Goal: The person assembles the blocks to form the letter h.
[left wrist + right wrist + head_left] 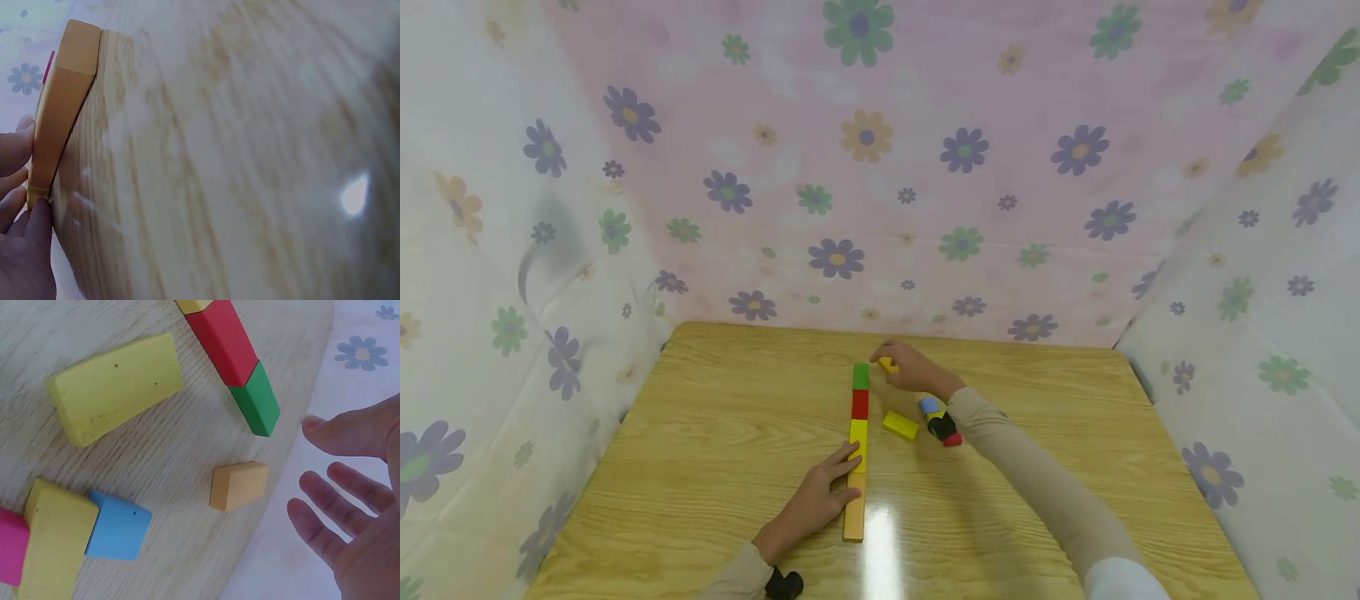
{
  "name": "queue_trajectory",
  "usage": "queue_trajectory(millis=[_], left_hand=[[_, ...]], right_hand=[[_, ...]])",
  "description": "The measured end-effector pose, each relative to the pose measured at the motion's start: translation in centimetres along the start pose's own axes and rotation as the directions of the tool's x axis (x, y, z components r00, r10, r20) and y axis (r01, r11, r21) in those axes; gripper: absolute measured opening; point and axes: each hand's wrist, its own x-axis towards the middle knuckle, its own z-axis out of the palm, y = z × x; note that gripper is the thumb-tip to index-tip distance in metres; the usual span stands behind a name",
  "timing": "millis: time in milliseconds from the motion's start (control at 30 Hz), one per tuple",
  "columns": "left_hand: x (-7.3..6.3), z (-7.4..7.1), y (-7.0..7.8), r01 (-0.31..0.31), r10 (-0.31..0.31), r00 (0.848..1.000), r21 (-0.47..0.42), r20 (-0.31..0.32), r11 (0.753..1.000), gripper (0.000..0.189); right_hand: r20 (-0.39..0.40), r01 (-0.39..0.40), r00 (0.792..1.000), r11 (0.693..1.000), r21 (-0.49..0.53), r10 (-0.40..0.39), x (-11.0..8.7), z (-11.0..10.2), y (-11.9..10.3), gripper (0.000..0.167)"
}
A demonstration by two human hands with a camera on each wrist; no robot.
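Observation:
A straight row of blocks runs away from me in the head view: an orange block [853,521] nearest, then a yellow block [858,429], a red block [860,405] and a green block [861,377]. My left hand [816,497] rests on the row from its left side, fingertips on the yellow block and thumb on the orange one. Just right of the green end, my right hand [912,367] hovers over a small orange block [240,485]. Its thumb and fingers are spread apart in the right wrist view, and a gap separates them from that block.
A loose yellow block [900,425] lies right of the row. Beyond it a blue block [120,525], another yellow block [56,537] and a pink block [11,547] lie side by side, partly covered by the black wrist camera [942,427]. Flowered cloth [865,200] surrounds the wooden table [715,425].

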Motion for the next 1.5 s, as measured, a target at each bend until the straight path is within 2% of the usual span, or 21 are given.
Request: queue_trajectory(millis=[333,600,867,1100,1267,1500], left_hand=[[-0.1,0.0,0.3,0.005,-0.005,1.000,-0.008,0.004,1.000,0.051],[-0.1,0.1,0.2,0.016,-0.016,1.000,-0.012,0.005,1.000,0.052],[-0.1,0.1,0.2,-0.009,0.008,1.000,-0.018,-0.005,1.000,0.051],[0.0,0.0,0.1,0.027,-0.027,1.000,-0.024,0.009,0.999,0.051],[0.0,0.0,0.0,0.018,-0.017,1.000,-0.018,0.002,1.000,0.051],[0.0,0.0,-0.2,0.005,-0.005,1.000,-0.017,0.001,1.000,0.050]], right_hand=[[0.055,-0.050,0.997,0.999,-0.005,0.050,-2.3,-0.5,-0.1,0.043],[0.066,-0.046,0.997,0.999,-0.008,0.046,-4.0,-0.1,0.1,0.042],[0.089,-0.069,0.994,0.996,0.052,0.064,-5.5,0.7,0.1,0.048],[0.099,-0.044,0.994,0.999,0.003,0.044,-6.2,2.2,0.6,0.053],[0.115,0.006,0.993,0.999,-0.049,0.000,-6.6,3.2,0.6,0.063],[0.147,0.071,0.987,0.994,-0.088,-0.058,-6.9,4.4,0.6,0.068]])
